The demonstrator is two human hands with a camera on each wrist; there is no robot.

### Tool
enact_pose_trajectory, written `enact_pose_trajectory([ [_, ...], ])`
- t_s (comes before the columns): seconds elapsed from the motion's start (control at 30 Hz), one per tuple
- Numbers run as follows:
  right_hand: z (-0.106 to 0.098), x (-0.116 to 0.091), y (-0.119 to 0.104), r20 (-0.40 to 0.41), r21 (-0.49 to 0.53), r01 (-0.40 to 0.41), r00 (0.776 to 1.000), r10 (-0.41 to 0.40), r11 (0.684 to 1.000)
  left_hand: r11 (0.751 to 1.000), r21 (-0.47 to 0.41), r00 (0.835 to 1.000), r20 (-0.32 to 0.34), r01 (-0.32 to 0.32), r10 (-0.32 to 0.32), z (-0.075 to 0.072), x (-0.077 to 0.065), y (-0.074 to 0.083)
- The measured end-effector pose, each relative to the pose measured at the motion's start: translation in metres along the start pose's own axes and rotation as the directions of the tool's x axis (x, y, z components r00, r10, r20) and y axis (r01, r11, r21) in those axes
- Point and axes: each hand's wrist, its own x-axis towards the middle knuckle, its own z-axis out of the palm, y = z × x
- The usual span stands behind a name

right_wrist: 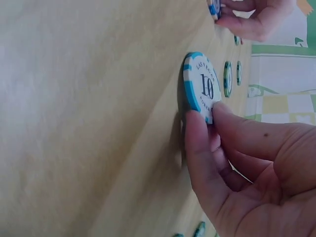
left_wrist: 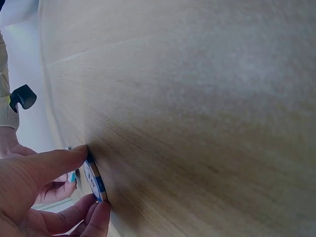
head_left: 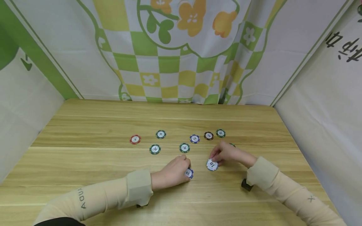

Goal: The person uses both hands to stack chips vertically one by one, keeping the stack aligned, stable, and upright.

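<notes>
My left hand point(head_left: 173, 172) grips a blue-edged poker chip point(head_left: 189, 173) marked 10. In the left wrist view that blue chip point(left_wrist: 93, 178) sits between the thumb and the fingertips, close to the table surface. To the right, my right hand point(head_left: 226, 153) pinches a white poker chip with light-blue edge marks point(head_left: 212, 164), also marked 10. The right wrist view shows this white chip point(right_wrist: 202, 84) held at its rim between thumb and finger, its printed face visible. Whether it touches the table cannot be told.
Loose chips lie on the wooden table point(head_left: 85, 131) beyond the hands: red point(head_left: 135, 139), blue point(head_left: 194, 138), black point(head_left: 208, 136) and several green, including one green chip point(head_left: 184, 147) near my left hand. Another green chip point(head_left: 232, 145) is partly hidden behind my right hand. A patterned curtain point(head_left: 169, 69) borders the back.
</notes>
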Motion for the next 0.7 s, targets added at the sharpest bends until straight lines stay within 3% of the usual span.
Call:
enact_pose_trajectory([
  [0.27,0.01,-0.002,-0.004,0.042,0.144,-0.065,0.997,0.06,0.987,1.0,0.001,1.0,0.001,-0.002,0.002,0.0,0.0,-0.001],
  [0.7,0.028,-0.003,-0.015,0.049,0.233,-0.124,0.992,0.116,0.965,1.0,0.004,1.0,-0.005,-0.006,0.006,0.0,0.001,-0.001],
])
